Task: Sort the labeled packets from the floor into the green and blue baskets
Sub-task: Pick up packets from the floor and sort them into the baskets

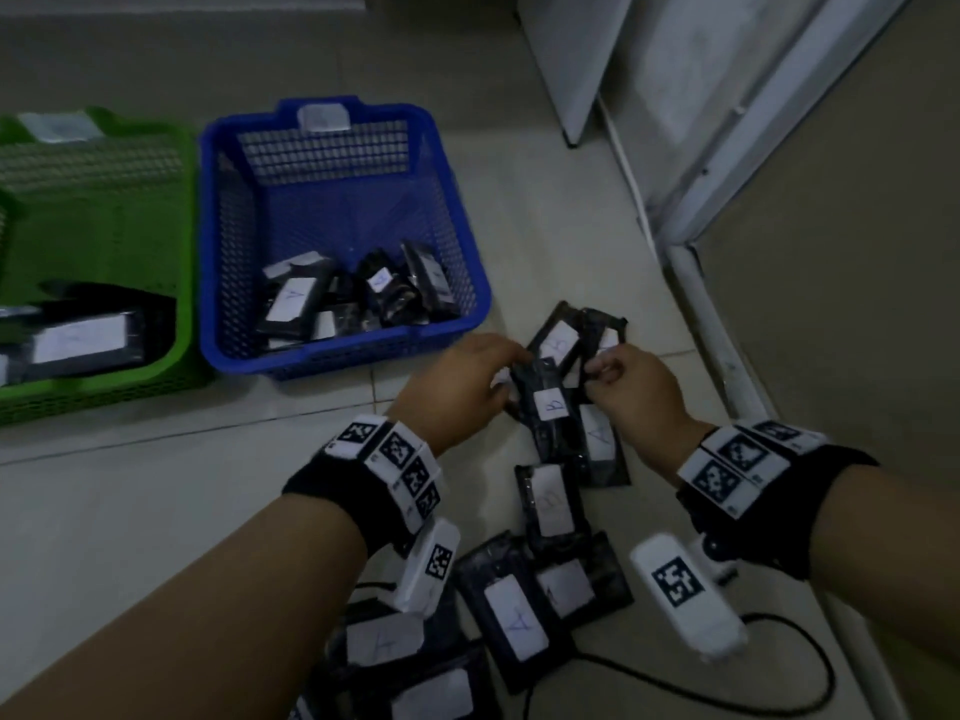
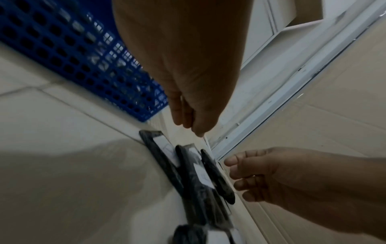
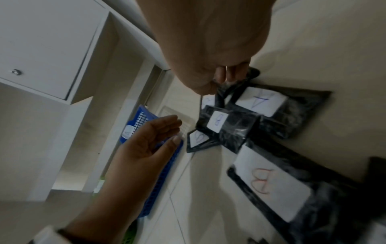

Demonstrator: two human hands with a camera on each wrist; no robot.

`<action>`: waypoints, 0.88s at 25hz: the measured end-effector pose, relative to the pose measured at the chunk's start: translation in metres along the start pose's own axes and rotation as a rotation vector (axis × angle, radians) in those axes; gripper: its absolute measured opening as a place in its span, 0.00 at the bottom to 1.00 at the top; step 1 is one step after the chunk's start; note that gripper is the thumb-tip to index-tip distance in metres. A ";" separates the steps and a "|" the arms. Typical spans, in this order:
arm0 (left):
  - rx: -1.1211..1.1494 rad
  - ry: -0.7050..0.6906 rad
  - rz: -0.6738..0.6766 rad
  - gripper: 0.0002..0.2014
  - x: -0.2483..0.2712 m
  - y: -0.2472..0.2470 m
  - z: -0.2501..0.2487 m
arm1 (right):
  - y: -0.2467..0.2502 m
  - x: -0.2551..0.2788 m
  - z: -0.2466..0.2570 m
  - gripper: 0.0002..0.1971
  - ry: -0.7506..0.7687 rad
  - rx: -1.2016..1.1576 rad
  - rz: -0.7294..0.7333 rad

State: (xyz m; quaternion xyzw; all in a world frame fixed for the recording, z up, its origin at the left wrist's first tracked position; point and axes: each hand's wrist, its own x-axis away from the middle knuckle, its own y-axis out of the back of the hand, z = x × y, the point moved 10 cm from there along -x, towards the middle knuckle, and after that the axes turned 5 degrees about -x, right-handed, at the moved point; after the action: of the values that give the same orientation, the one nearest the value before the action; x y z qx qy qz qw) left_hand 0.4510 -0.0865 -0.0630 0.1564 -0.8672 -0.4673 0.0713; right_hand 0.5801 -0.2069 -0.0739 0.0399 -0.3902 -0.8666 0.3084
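Observation:
Several black packets with white letter labels lie on the tiled floor. A packet marked B [image 1: 550, 405] [image 3: 218, 121] [image 2: 200, 173] lies on top of the pile between my hands. My left hand [image 1: 506, 371] [image 2: 188, 122] [image 3: 173, 130] hovers at its left edge with straight fingers and holds nothing. My right hand [image 1: 602, 368] [image 3: 219, 82] [image 2: 236, 175] pinches the edge of a crumpled black packet [image 1: 605, 330] just beyond it. An A packet [image 1: 600, 439] [image 3: 261, 100] lies under my right hand. The blue basket [image 1: 218, 252] and the green basket [image 1: 104, 210] stand to the left, each holding packets.
A packet with a red B [image 1: 550, 501] [image 3: 269, 183] and more A packets [image 1: 514, 615] lie nearer to me. A black cable [image 1: 727, 693] runs across the floor at the lower right. A white door frame [image 1: 701, 304] borders the floor on the right.

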 end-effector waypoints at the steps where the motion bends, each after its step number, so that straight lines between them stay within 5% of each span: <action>1: -0.015 0.040 0.060 0.21 -0.005 -0.018 0.005 | -0.003 0.003 -0.013 0.08 -0.025 0.003 0.026; 6: -0.266 0.097 0.148 0.28 -0.005 -0.050 0.026 | -0.043 0.012 -0.033 0.25 0.008 0.172 0.189; 10: -0.196 0.272 0.198 0.29 0.011 -0.045 0.046 | -0.059 0.011 -0.024 0.21 0.029 0.279 0.249; 14: -0.006 0.352 0.208 0.19 0.024 -0.025 0.048 | -0.062 0.022 -0.003 0.12 -0.013 0.051 0.300; 17: 0.391 0.408 0.158 0.12 0.036 0.007 0.043 | -0.054 0.035 0.035 0.10 0.084 -0.216 0.266; 22: 0.606 0.452 -0.094 0.13 0.061 0.093 0.073 | -0.079 0.054 0.117 0.08 0.099 -0.542 0.362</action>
State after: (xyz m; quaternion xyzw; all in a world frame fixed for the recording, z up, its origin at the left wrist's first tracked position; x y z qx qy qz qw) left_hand 0.3548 -0.0020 -0.0270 0.3093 -0.9203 -0.1463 0.1898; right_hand 0.4606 -0.1213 -0.0390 -0.0716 -0.1307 -0.8671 0.4753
